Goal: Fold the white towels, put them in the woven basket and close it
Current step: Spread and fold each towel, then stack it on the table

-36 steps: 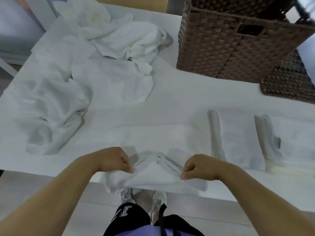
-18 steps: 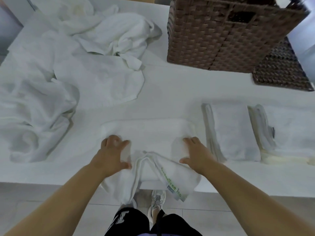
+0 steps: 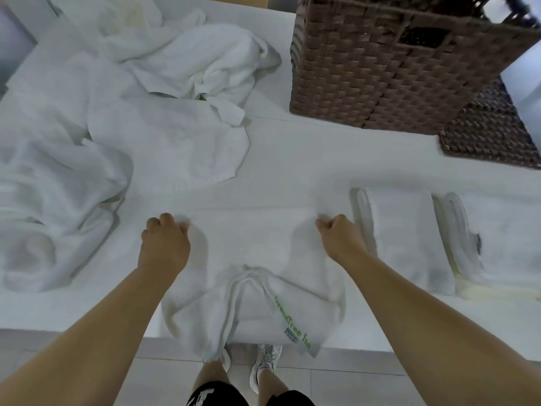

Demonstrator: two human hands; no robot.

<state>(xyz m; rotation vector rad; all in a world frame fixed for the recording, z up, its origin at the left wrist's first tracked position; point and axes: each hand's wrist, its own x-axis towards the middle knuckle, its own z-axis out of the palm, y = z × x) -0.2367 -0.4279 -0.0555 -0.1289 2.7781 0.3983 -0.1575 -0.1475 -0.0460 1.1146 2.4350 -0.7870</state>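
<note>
1. Quickly, surroundings: woven basket (image 3: 395, 77) is standing at the table's (image 3: 292, 159) far right corner, with a flat woven lid (image 3: 491, 136) lying just beside it by the right edge.
2. Unfolded towels (image 3: 146, 112) are lying heaped along the left side. A folded towel (image 3: 404, 235) and a second folded towel (image 3: 503, 238) are lying side by side toward the right of the near edge.
3. Working towel (image 3: 254, 259) is lying mid near edge, one end hanging over it, green lettering showing.
4. Left hand (image 3: 165, 244) and right hand (image 3: 339, 238) are sitting well apart, fingers curled, each gripping a far corner of the working towel.
</note>
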